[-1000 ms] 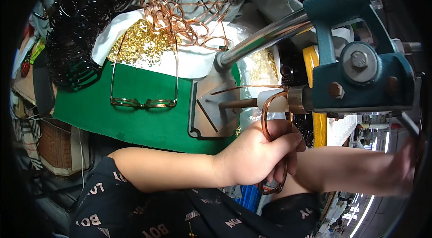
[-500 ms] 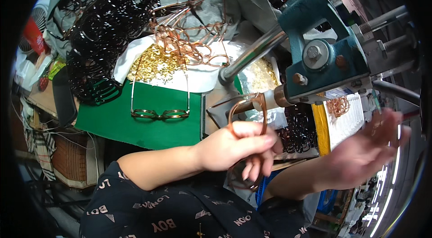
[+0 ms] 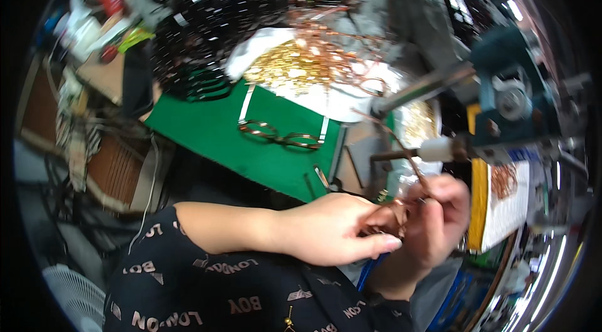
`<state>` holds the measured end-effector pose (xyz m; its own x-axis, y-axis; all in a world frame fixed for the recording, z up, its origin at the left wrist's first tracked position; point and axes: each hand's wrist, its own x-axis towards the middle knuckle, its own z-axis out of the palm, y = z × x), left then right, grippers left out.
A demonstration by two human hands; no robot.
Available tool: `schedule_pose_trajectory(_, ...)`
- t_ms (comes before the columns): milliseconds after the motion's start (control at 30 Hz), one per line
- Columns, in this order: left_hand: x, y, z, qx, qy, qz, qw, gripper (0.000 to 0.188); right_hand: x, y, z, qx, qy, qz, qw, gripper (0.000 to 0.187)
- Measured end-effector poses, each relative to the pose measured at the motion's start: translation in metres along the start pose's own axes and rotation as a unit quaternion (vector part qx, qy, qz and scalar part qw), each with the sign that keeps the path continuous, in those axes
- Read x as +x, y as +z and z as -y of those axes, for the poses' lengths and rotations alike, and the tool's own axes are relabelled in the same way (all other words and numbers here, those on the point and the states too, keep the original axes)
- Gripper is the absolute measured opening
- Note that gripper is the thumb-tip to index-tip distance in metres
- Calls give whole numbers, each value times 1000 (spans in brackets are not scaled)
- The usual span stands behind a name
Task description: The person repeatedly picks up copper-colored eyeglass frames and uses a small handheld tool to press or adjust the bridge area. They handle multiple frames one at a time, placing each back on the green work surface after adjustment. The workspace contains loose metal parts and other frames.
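My left hand (image 3: 342,228) is closed around a translucent brown eyeglass frame (image 3: 394,216), which is mostly hidden by my fingers. Meeting it from the right, my right hand (image 3: 442,216) has its thumb and finger pinched on a thin copper-brown eyeglass temple (image 3: 404,147). The temple slants up and left past the metal rod (image 3: 392,156) of the press. Motion blur hides where temple and frame meet. On the green mat (image 3: 213,137) lies a pair of brown glasses (image 3: 276,137) with its temples pointing away from me.
Gold-coloured small parts (image 3: 282,68) lie on white sheeting beyond the mat, beside a heap of copper-brown frames (image 3: 338,50). A large pile of black frames (image 3: 213,25) is at the back left. The teal press (image 3: 483,122) stands on the right, near my right hand.
My right hand has come in from the far right to my left hand and now pinches the temple. The eyeglass frame has been lowered. My view has shifted, so the bench sits differently.
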<state>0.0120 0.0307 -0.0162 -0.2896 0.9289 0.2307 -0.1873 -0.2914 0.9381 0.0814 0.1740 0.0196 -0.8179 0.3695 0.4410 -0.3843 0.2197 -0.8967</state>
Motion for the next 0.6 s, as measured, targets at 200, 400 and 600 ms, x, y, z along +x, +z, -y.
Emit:
schedule_pose_trajectory(200, -35, 6, 10, 291, 54, -122, 947, 20, -14, 2, -12, 57, 12, 109, 992, 21)
schedule_pose_trajectory(400, -38, -26, 15, 421, -27, -84, 903, 26, -23, -17, -20, -87, 66, 57, 992, 25)
schedule_pose_trajectory(600, -34, -65, 30, 640, -107, -31, 760, 19, -34, -29, -28, -87, 90, 62, 990, 20)
